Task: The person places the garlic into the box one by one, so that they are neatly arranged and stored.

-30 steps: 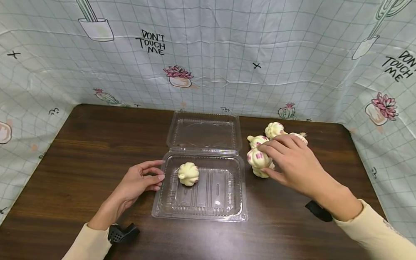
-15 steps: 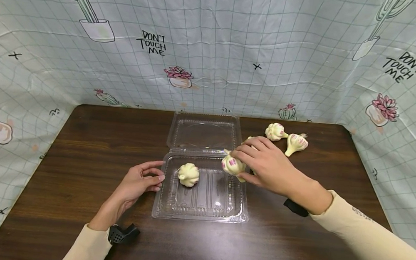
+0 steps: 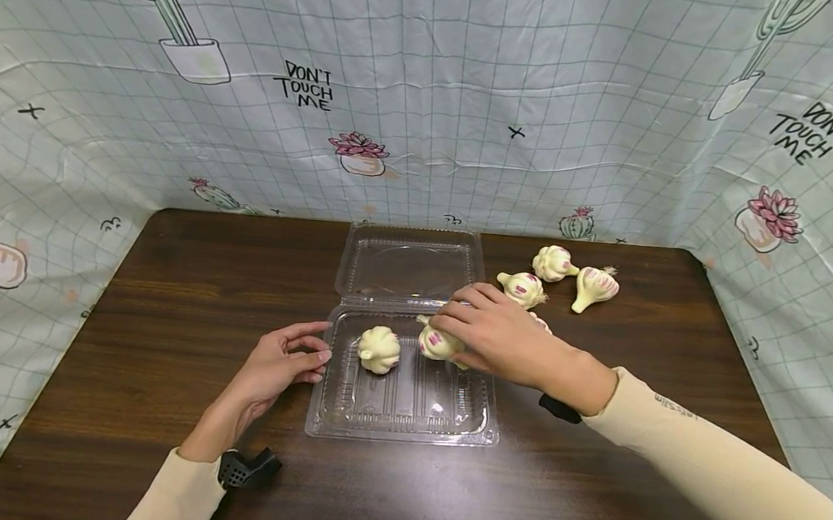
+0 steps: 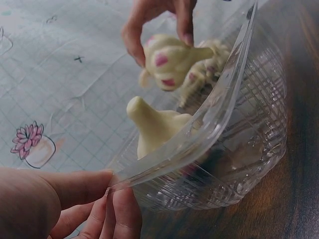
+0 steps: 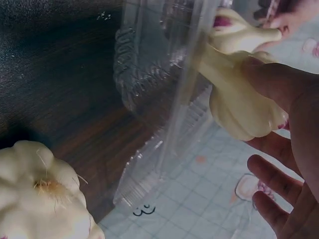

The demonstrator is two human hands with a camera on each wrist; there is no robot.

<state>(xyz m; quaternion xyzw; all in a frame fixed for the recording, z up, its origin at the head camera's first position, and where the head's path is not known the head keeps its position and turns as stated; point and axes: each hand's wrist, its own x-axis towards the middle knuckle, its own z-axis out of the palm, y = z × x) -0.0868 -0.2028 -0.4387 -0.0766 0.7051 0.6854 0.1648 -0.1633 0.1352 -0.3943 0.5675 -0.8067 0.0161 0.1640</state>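
My right hand point(image 3: 503, 335) grips a garlic bulb point(image 3: 439, 342) with purple patches, over the right half of a clear plastic clamshell container point(image 3: 399, 436). In the right wrist view the thumb presses on the held bulb, its stem pointing away from the palm. Another bulb, the pale garlic point(image 3: 379, 350), sits in the container's left part. At the left rim, my left hand point(image 3: 272, 372) pinches the edge between thumb and fingers, as the left wrist view shows. The lid point(image 3: 412, 264) lies folded back behind the base.
Several more garlic bulbs lie on the dark wooden table point(image 3: 184, 330) to the right of the container, among them a bulb point(image 3: 522, 289) near the lid and a bulb point(image 3: 595, 287) farther right. A patterned cloth point(image 3: 431, 111) hangs behind the table.
My right hand has carried a garlic bulb leftward from the group on the right to above the container. My left hand has stayed at the rim.
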